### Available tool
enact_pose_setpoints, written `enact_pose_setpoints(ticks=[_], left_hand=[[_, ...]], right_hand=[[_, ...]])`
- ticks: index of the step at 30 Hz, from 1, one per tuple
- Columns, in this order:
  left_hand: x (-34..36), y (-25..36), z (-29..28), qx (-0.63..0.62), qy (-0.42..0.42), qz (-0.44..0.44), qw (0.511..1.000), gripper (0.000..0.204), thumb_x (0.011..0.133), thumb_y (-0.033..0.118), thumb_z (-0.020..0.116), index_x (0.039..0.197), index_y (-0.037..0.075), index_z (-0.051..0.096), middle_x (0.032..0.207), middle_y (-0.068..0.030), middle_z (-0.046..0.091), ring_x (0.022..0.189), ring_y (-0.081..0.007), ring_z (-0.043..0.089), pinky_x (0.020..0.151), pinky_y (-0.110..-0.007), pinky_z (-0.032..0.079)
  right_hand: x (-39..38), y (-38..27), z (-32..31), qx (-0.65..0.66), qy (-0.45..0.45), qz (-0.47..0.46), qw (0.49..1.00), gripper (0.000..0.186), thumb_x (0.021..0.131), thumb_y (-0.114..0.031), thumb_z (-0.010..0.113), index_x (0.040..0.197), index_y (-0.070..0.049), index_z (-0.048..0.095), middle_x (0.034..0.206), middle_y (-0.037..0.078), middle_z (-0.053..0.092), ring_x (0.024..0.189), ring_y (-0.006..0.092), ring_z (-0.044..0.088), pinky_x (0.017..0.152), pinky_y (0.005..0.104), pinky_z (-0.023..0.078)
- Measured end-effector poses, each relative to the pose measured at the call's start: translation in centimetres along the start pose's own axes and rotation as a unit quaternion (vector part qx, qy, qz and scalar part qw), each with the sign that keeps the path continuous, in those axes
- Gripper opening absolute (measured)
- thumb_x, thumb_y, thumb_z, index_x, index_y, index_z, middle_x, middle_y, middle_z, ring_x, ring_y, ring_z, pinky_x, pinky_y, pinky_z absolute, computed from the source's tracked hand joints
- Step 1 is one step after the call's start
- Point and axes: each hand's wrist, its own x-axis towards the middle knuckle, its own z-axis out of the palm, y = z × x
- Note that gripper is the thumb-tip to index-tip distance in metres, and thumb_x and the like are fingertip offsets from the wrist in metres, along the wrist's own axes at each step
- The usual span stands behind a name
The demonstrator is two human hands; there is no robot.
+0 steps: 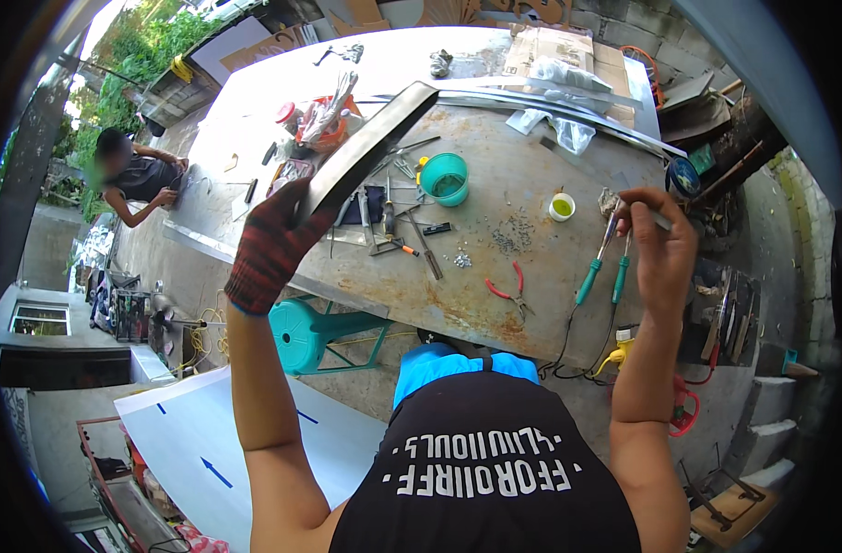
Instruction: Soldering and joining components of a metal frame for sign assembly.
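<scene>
My left hand (275,241), in a dark red and black striped knit glove, is wrapped round the lower end of a long metal channel (370,147). The channel slants up to the right above the table. My bare right hand (659,241) is raised at the table's right side, its fingers bent together on a small greyish piece too small to name. Close by lie two soldering irons (583,281) with teal handles, their tips toward a crumpled lump (609,200). A small white cup (561,207) of yellow-green liquid stands left of them.
The metal-topped table (412,300) carries red-handled pliers (513,291), scattered small metal bits (511,235), a teal bucket (446,181), hand tools and long metal strips (568,106). A teal stool (301,334) stands at the near edge. Another person (144,180) is at the far left.
</scene>
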Motion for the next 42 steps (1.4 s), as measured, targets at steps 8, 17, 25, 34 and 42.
enact_pose_setpoints(ticks=[8, 17, 25, 34, 42], left_hand=[[-0.1, 1.7, -1.7, -0.090, -0.020, -0.006, 0.996, 0.038, 0.092, 0.020, 0.079, 0.122, 0.000, 0.068, 0.093, -0.0043, 0.070, 0.081, -0.0091, 0.058, 0.072, -0.030, 0.050], [-1.2, 1.6, -2.6, -0.113, -0.011, 0.002, 0.994, 0.042, 0.093, 0.022, 0.079, 0.126, -0.002, 0.067, 0.098, -0.0064, 0.072, 0.089, -0.0104, 0.061, 0.078, -0.029, 0.052], [-4.6, 1.0, -4.6, -0.043, 0.038, 0.031, 0.998, 0.042, 0.091, 0.024, 0.080, 0.122, -0.002, 0.068, 0.087, -0.0078, 0.068, 0.080, -0.0114, 0.058, 0.074, -0.031, 0.051], [-13.9, -1.0, -8.1, -0.029, 0.105, -0.203, 0.973, 0.050, 0.091, 0.030, 0.080, 0.127, -0.001, 0.067, 0.101, -0.0147, 0.075, 0.093, -0.0169, 0.068, 0.086, -0.035, 0.054], [-24.2, -2.7, -10.5, 0.010, 0.193, -0.362, 0.912, 0.058, 0.091, 0.029, 0.078, 0.133, -0.007, 0.061, 0.110, -0.0179, 0.074, 0.100, -0.0195, 0.068, 0.094, -0.035, 0.053]], right_hand=[[2.5, -8.6, 5.2, -0.031, -0.137, -0.086, 0.986, 0.021, 0.102, -0.014, 0.063, 0.110, 0.004, 0.071, 0.098, 0.007, 0.072, 0.090, 0.0092, 0.068, 0.077, 0.0247, 0.055], [4.3, -10.1, 9.1, -0.099, -0.202, -0.153, 0.962, 0.026, 0.102, -0.020, 0.065, 0.110, 0.003, 0.072, 0.095, 0.010, 0.075, 0.080, 0.0119, 0.068, 0.074, 0.0266, 0.054], [4.9, -10.6, 13.7, -0.102, -0.253, -0.169, 0.947, 0.025, 0.100, -0.021, 0.065, 0.108, 0.003, 0.072, 0.092, 0.009, 0.073, 0.075, 0.0127, 0.063, 0.070, 0.0279, 0.051], [3.9, -9.4, 23.9, -0.024, -0.369, -0.239, 0.898, 0.022, 0.097, -0.015, 0.066, 0.104, 0.004, 0.072, 0.085, 0.019, 0.070, 0.071, 0.0281, 0.064, 0.071, 0.0390, 0.051], [0.7, -9.1, 34.0, 0.055, -0.478, -0.292, 0.827, 0.016, 0.096, -0.011, 0.066, 0.103, 0.003, 0.070, 0.089, 0.012, 0.068, 0.074, 0.0196, 0.063, 0.067, 0.0322, 0.050]])
